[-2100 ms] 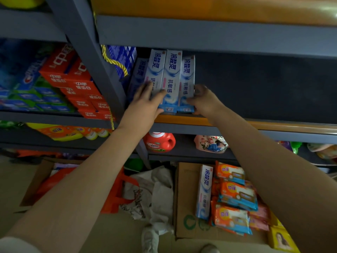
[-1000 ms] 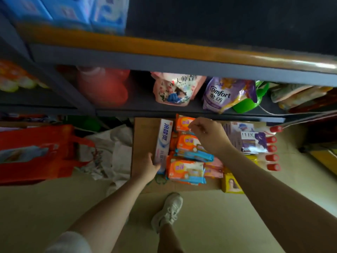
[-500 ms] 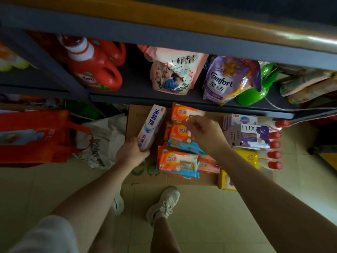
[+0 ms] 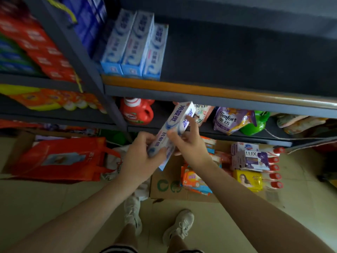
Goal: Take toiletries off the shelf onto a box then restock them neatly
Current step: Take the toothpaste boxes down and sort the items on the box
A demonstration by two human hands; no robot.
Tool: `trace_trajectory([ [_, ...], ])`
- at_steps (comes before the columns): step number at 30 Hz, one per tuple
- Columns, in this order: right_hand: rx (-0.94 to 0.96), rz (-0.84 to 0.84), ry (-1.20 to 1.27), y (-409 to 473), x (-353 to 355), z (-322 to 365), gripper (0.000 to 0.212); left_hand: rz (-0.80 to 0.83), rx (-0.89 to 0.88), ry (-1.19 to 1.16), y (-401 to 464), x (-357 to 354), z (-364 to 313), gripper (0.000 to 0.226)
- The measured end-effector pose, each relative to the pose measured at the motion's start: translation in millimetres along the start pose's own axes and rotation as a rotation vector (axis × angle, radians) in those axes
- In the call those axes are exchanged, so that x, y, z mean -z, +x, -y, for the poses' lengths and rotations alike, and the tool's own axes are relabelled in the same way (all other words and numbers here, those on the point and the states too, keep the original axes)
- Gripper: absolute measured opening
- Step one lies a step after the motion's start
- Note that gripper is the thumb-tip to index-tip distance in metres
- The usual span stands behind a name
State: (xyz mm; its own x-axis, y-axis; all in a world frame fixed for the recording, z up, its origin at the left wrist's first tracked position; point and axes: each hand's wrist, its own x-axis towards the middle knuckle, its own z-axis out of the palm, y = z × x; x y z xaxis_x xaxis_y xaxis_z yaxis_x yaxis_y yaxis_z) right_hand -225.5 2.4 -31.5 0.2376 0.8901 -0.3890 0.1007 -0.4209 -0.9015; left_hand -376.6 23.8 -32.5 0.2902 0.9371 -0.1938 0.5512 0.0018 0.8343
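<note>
Both the left hand (image 4: 141, 157) and right hand (image 4: 188, 143) gripped one toothpaste box (image 4: 173, 130), tilted, held below the shelf (image 4: 200, 90) edge and above the cardboard box (image 4: 167, 185). It looked light, stiff and crushable, best gripped across its long sides.

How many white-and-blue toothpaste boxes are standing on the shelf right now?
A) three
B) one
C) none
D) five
A: three white-and-blue toothpaste boxes stand upright side by side at the left end of the orange-edged shelf, while a fourth matching box is off the shelf, held between the left hand and right hand.
</note>
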Motion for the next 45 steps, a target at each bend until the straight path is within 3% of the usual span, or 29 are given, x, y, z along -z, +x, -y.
trace_trajectory([
  [3,-0.078,0.0,0.243,-9.4,-9.7,20.2,0.062,0.024,-0.087,0.037,-4.0,21.6,-20.7,0.041],
  [8,0.088,-0.062,0.258,-8.9,-18.8,58.4,0.059,-0.007,-0.28,0.086,-0.5,51.6,-33.0,0.064],
  [11,0.065,-0.097,0.353,8.0,-17.0,87.8,0.045,0.013,-0.396,0.1,19.5,70.5,-39.0,0.066],
  [15,0.04,-0.185,0.445,44.7,-7.1,118.2,0.022,-0.178,-0.575,0.338,63.9,98.4,-45.2,0.044],
  [17,0.032,-0.22,0.425,66.1,-5.2,127.6,0.012,-0.248,-0.655,0.528,89.5,109.9,-46.8,0.044],
  [19,0.037,-0.241,0.358,89.2,-8.8,133.1,0.009,-0.244,-0.72,0.691,115.5,116.7,-47.4,0.051],
  [21,0.05,-0.263,0.282,112.5,-14.7,134.0,0.002,-0.172,-0.671,0.766,136.4,116.9,-47.0,0.056],
  [23,0.072,-0.281,0.159,131.9,-21.3,134.6,0.018,-0.084,-0.566,0.785,149.8,113.3,-41.5,0.056],
  [25,0.11,-0.299,0.02,148.0,-26.3,132.2,0.019,-0.05,-0.576,0.771,153.9,108.0,-33.9,0.055],
  [27,0.149,-0.315,-0.061,159.9,-30.0,130.3,0.017,-0.082,-0.628,0.746,154.3,104.6,-27.2,0.052],
  [31,0.15,-0.312,-0.284,171.8,-29.5,124.7,0.036,-0.18,-0.674,0.681,160.0,102.3,-26.9,0.041],
  [35,0.218,-0.204,-0.28,147.7,-19.2,116.0,0.061,-0.154,-0.65,0.68,168.2,105.6,-29.1,0.035],
  [38,0.387,-0.06,-0.553,127.0,-6.2,105.2,0.072,-0.148,-0.649,0.704,174.9,109.2,-28.0,0.037],
  [45,0.418,-0.044,-0.734,129.7,-15.1,108.3,0.065,-0.133,-0.683,0.694,177.9,113.1,-26.1,0.038],
])
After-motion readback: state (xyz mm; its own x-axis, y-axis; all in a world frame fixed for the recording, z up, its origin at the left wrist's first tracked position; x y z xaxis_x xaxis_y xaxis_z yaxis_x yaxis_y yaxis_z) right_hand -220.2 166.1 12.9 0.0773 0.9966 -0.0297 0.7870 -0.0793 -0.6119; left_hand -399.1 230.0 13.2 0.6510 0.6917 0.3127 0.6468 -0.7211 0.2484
